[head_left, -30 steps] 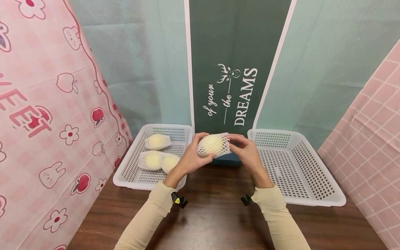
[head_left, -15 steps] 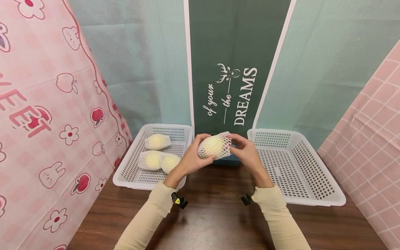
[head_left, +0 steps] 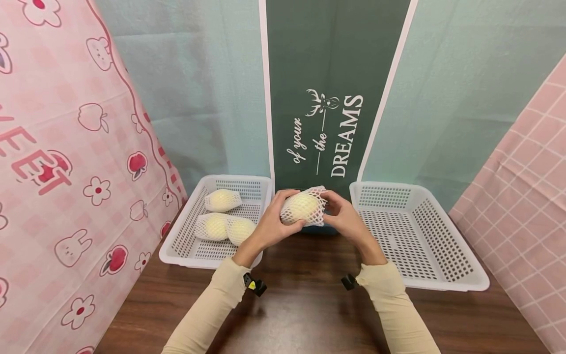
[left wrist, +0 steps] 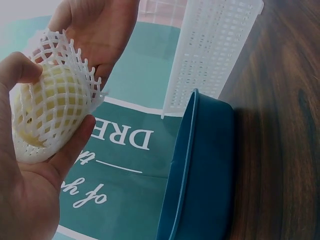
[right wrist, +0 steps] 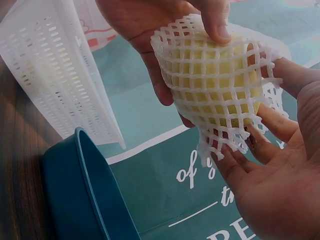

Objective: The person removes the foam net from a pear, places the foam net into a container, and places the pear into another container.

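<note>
In the head view, my left hand point(head_left: 270, 225) grips a pale yellow fruit point(head_left: 302, 206) inside a white foam net point(head_left: 316, 215), above the table's middle. Its thumb lies on the near side. My right hand point(head_left: 350, 222) is at the net's loose right end; in the right wrist view its thumb and fingers point(right wrist: 272, 120) spread around and into the frayed rim of the net point(right wrist: 215, 80). Part of the fruit's skin shows bare near the left palm in the left wrist view, with a dark spot on the fruit point(left wrist: 29, 120).
A white basket point(head_left: 177, 253) on the left holds 3 netted fruits point(head_left: 216, 227). On the right stands another white basket point(head_left: 462, 282). A blue tub point(left wrist: 212, 165) sits between them behind the hands. The dark wooden table point(head_left: 300, 309) spreads in front.
My right thumb and fingers have moved further apart at the net's loose end, which now looks wider and shorter. The left hand keeps its grip, nearly still.
</note>
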Action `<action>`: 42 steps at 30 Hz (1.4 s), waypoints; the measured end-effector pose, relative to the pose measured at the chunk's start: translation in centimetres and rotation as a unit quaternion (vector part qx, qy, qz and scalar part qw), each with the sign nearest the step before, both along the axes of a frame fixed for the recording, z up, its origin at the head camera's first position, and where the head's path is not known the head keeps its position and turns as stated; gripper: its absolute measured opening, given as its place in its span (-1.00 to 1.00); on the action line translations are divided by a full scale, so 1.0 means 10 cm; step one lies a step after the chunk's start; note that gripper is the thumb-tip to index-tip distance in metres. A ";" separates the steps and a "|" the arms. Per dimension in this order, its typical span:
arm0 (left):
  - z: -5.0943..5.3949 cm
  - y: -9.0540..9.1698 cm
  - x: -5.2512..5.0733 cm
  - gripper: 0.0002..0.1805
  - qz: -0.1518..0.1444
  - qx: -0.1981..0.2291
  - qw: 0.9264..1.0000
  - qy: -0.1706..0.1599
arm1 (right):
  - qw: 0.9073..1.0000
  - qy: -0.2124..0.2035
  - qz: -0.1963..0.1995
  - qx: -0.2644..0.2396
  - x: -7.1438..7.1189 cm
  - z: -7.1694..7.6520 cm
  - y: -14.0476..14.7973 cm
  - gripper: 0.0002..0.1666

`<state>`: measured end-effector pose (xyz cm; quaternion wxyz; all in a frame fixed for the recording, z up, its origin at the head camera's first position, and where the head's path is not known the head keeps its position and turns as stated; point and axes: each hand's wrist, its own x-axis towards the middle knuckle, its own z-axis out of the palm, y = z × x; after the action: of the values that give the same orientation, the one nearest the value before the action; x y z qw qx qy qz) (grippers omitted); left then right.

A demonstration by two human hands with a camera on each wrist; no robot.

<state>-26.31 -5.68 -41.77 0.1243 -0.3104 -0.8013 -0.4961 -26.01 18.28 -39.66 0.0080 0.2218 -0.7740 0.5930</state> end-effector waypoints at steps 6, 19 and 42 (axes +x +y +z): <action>0.00 0.00 0.01 -0.14 0.004 0.007 1.000 -0.017 | 1.000 -0.010 0.028 0.001 -0.01 0.02 0.00 -0.30; -0.02 0.01 0.01 -0.19 -0.007 0.033 0.999 -0.035 | 0.999 -0.010 0.043 0.017 -0.02 -0.02 0.02 -0.23; -0.01 0.02 -0.01 -0.26 -0.018 0.047 0.996 -0.075 | 0.999 -0.007 0.023 -0.036 -0.03 -0.06 0.02 -0.19</action>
<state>-26.36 -5.47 -41.89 0.0693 -0.2802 -0.7783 -0.5576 -26.30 18.50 -40.30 -0.0030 0.2344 -0.7468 0.6224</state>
